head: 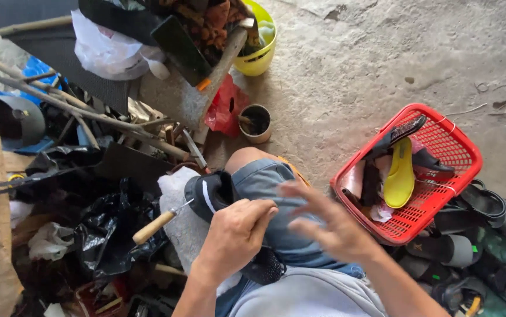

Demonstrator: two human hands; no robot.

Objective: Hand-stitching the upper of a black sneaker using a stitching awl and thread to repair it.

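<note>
A red plastic basket (441, 141) stands on the concrete floor (370, 64) at the person's right, with a yellow insole (401, 175) and dark sandals inside. A black shoe (212, 191) lies on the knee, over a white cloth (185, 226). The left hand (235, 235) has its fingers closed near the shoe. The right hand (329, 226) is blurred, fingers spread wide, holding nothing. A wooden-handled awl (157, 223) lies just beside the shoe.
</note>
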